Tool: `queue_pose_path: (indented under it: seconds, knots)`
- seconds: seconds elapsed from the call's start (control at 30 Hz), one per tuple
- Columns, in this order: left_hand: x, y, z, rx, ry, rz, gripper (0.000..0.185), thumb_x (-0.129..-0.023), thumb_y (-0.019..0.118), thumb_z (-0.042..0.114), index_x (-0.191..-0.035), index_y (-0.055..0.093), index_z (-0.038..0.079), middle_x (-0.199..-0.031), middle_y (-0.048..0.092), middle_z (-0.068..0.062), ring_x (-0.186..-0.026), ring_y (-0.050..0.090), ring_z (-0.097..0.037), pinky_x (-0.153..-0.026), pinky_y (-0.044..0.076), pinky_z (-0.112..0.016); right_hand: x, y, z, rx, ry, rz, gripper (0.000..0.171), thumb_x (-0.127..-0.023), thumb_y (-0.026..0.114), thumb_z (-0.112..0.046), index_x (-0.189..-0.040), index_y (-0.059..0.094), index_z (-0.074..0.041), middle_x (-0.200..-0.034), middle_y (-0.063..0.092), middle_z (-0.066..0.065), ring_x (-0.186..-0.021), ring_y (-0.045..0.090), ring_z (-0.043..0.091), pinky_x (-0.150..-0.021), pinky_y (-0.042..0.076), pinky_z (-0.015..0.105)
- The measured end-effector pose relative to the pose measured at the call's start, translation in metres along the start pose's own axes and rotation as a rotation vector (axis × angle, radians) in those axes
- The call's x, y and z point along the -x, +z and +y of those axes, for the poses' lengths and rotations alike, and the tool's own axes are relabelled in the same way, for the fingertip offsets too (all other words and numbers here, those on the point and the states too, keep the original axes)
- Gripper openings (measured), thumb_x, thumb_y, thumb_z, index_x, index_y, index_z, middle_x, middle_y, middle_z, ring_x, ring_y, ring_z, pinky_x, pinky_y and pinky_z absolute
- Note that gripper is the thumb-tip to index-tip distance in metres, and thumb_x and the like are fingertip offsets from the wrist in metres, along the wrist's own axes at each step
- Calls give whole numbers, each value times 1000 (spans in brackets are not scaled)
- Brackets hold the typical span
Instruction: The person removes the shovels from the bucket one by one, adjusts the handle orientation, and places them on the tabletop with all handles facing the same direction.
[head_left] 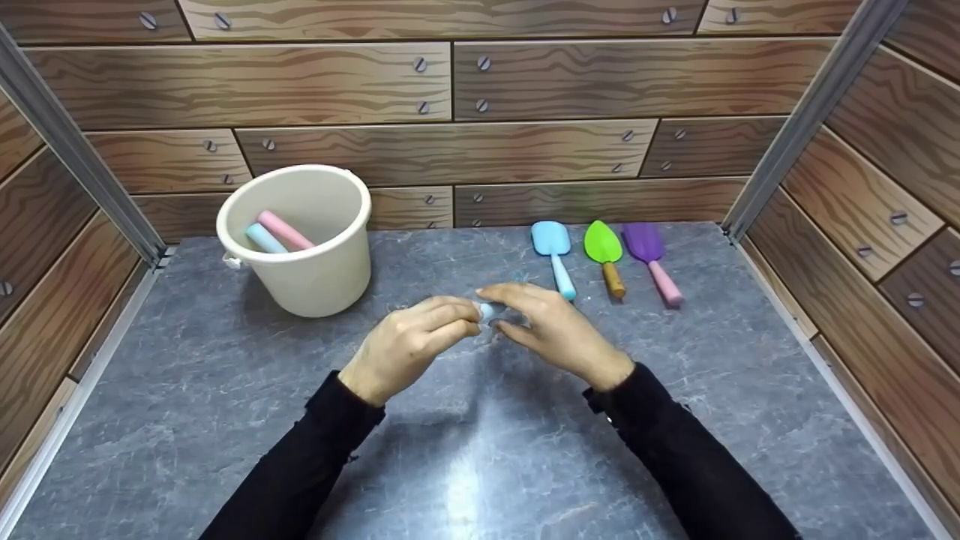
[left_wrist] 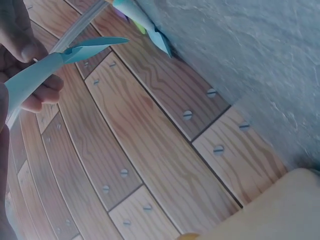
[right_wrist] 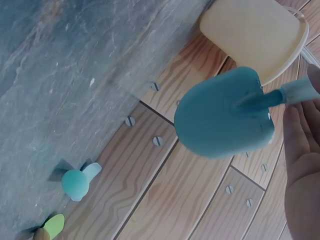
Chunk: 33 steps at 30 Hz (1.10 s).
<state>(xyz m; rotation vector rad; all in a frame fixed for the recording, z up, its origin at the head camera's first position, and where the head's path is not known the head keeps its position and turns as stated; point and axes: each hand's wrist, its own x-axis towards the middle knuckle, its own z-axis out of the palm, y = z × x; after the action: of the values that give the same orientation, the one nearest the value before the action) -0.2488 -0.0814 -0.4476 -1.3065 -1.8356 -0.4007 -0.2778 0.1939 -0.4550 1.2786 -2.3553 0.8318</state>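
So everything here goes by the cream bucket (head_left: 322, 289): the teal shovel (right_wrist: 215, 117) is up in the air to the right of it and closer to the person, not resting on the table (head_left: 225, 420). The left hand (head_left: 416, 341) has its fingers wrapped around the pale handle. The right hand (head_left: 559, 322) is loose, thumb and fingers spread right by the shovel, though I honestly can't tell if they're touching it. Inside the bucket there's a pink handle (head_left: 286, 230) and a light blue handle (head_left: 265, 238) leaning side by side. Well off to the bucket's right, a blue shovel (head_left: 551, 238), then a green shovel (head_left: 603, 244), then a purple shovel (head_left: 643, 241) lie in a row, handles pointing toward the person.
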Motion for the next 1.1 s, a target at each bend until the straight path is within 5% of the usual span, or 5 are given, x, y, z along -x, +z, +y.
queue_pose_path:
  seconds: [0.2, 0.6, 0.83, 1.1]
  knots:
    - [-1, 0, 1, 17, -4, -14, 16, -99, 85, 0, -113, 83, 8, -124, 87, -4, -120, 85, -20, -114, 66, -23, 0, 2, 3, 2, -33, 10, 35, -102, 85, 5, -135, 80, -5, -134, 86, 13, -126, 83, 33, -111, 71, 45]
    - [1, 1, -4, 35, -47, -17, 31, -105, 84, 1, -135, 83, 6, -140, 83, -8, -131, 83, -22, -122, 61, -22, 1, 1, 6, 65, -50, 49, 40, -102, 87, 1, -141, 79, -8, -135, 85, 11, -123, 83, 30, -111, 71, 45]
    - [4, 2, -9, 26, -141, -23, 46, -102, 91, 3, -146, 77, 6, -146, 80, -11, -134, 81, -24, -121, 63, -25, -3, -4, 15, 34, 6, 45, 43, -102, 85, 4, -142, 76, -8, -135, 85, 10, -122, 83, 29, -110, 72, 44]
    - [10, 4, -14, 54, -248, -132, 45, -110, 85, 17, -152, 74, 7, -154, 77, -10, -142, 77, -26, -123, 64, -36, -10, -11, 31, 42, 102, 37, 43, -103, 82, 7, -143, 70, -2, -136, 81, 16, -121, 83, 35, -109, 72, 50]
